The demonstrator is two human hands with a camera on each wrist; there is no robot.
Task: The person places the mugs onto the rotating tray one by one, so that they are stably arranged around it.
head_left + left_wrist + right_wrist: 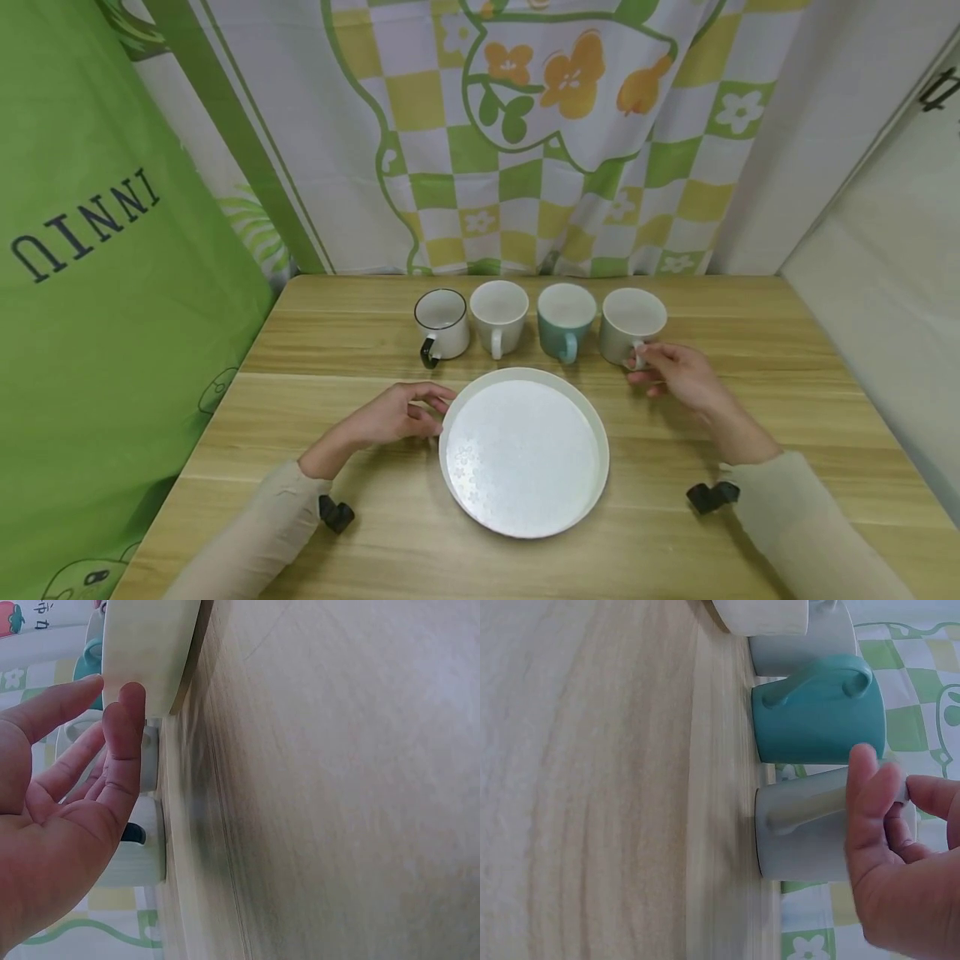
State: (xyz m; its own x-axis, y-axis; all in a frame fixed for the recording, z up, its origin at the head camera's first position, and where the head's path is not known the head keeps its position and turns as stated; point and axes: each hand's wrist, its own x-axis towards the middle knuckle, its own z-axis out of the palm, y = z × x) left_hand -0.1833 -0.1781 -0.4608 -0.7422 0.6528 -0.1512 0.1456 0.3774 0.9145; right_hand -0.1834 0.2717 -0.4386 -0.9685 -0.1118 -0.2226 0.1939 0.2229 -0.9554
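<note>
A round white tray [525,454] with a raised rim lies on the wooden table. At its left side is my left hand [401,412], fingertips right at the wall and fingers loosely bent; the left wrist view shows the same hand [82,765] beside the tray's pale wall [146,652]. My right hand [682,375] pinches the handle of the rightmost mug [630,317], a pale grey-white one standing upright. In the right wrist view, thumb and fingers meet at the upper end of that mug's handle [802,812].
Left of the held mug, a teal mug [564,325], a white mug [498,321] and a white mug with black rim and handle [442,325] stand in a row behind the tray. A patterned curtain [555,208] hangs at the table's back edge, green cloth [112,333] at left.
</note>
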